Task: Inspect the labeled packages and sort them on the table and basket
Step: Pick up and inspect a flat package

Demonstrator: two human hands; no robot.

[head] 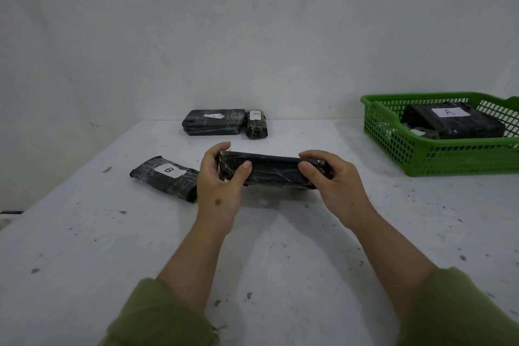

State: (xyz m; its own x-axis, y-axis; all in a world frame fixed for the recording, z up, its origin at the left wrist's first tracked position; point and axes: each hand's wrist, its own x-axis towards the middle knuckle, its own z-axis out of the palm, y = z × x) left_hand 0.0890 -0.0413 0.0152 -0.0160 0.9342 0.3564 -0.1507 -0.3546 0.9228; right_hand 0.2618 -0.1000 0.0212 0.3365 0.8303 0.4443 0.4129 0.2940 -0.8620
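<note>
Both hands are closed on one long black wrapped package, held level above the table between them. The left hand grips its left end, thumb pressed on the near face and fingers curled over the top edge; the right hand grips the right end in the same way, thumb toward the viewer and fingers wrapped over the far side. The package shows a narrow side toward the camera, and no label can be seen on it from here (clear tape glints across the black wrap). Both forearms are bare, with olive-green sleeves pushed up near the elbows.

Just left of the left hand, partly tucked behind it, a black package with a white label reading B lies flat on the white table, angled a little.

Beyond the hands, toward the wall, two more black packages lie side by side and touching: a wide flat package whose small white label cannot be read, and to its right a small narrow package with a white label whose mark I cannot make out for certain.

Well to the right of the right hand and farther back stands a green plastic basket with mesh walls. Inside it a black package labelled A rests on top, with at least one more wrapped package partly hidden under it.

The table surface is speckled with dark marks, and a plain pale wall stands behind.
</note>
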